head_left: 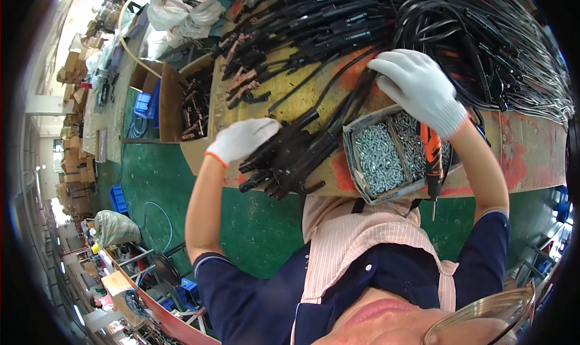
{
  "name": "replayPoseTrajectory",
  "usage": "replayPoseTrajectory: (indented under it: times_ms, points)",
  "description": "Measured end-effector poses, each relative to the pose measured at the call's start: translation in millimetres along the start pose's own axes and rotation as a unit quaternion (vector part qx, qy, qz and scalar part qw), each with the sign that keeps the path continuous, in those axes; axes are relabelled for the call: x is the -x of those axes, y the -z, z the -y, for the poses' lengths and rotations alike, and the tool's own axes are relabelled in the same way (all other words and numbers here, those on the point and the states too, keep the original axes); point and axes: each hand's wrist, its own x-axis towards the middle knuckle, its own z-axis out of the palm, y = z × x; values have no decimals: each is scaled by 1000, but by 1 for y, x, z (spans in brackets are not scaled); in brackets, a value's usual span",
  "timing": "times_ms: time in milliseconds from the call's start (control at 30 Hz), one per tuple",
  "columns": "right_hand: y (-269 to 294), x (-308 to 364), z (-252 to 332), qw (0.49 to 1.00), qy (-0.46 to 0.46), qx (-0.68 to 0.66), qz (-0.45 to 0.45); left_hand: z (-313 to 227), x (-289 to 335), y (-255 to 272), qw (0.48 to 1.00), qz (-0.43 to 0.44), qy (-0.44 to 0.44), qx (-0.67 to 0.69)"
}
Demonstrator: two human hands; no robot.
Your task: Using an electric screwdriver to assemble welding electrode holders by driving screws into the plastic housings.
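Red and yellow patches mark the surface [513,152]. At its near edge, a divided tray [393,194] holds silvery screws [379,158]; an orange-and-black screwdriver [432,152], markings illegible, overlaps it. Beyond, the right hand [420,88] has its grip closed around black cables [350,106]; the left hand [241,140] touches their connectors [302,161], its grip unclear. Farther left, a cardboard box [171,103] contains copper-coloured parts [196,103].

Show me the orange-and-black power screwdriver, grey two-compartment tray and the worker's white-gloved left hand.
Orange-and-black power screwdriver [431,147]: head view, orange body.
Grey two-compartment tray [394,193]: head view, near wall.
White-gloved left hand [242,140]: head view, its back.
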Motion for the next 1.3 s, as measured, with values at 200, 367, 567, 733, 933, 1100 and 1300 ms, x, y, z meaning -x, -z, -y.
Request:
replayPoseTrajectory:
  times_ms: [200, 367, 567, 733, 933, 1100, 1300]
  points:
    - [-103, -42, -70, 978, -12, 140, 156, 17, 13, -10, 987, -101, -36, 121]
    - [-130, -49, -63, 960, -48, 221, 164, 84, 1, -37, 943, 31, -10, 332]
    - [-124, -49, -73, 951, -76, 241, 178, 81, -42, -29, 983, -24, -147, -107]
    - [-128, -55, -72, 927, -91, 249, 266, 24, -31, -8, 937, -16, 11, -348]
    - [-121, -59, -79, 941, -72, 211, 256, 23, 4, 43, 952, -194, 13, -236]
    - [-68, -81, -44, 957, 4, -55, 286, -14, 46, 73, 870, -382, -112, -291]
    - [-41, -96, 40, 960, 134, -233, 77, -58, 81, 74, 817, -464, -221, -260]
